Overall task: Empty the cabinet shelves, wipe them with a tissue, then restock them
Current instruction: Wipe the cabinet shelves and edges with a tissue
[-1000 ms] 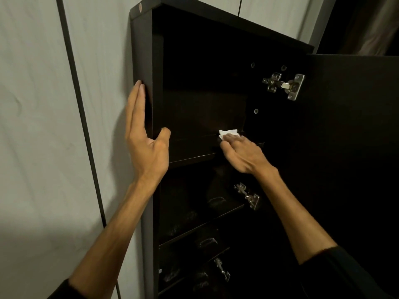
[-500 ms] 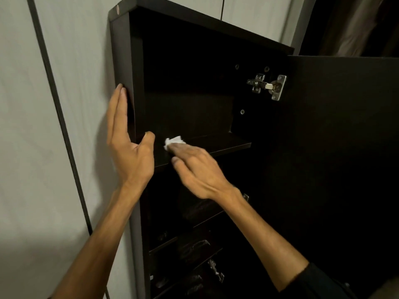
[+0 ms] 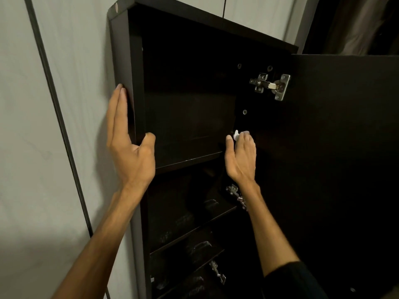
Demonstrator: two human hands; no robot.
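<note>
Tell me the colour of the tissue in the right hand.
White; the tissue shows at the right hand's fingertips in the head view.

text: none legible — cabinet [image 3: 121, 61] | door [image 3: 345, 147] — no labels, brands, numbers

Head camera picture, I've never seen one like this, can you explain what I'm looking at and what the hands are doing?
A camera worn on a person's head looks forward and down at their two bare hands. In front stands a tall dark brown wooden cabinet with its door swung open to the right. The left hand braces flat against the cabinet's left side panel. The right hand holds a small crumpled white tissue at the right end of the top shelf, which looks bare. The lower shelves hold dark items, too dim to identify.
</note>
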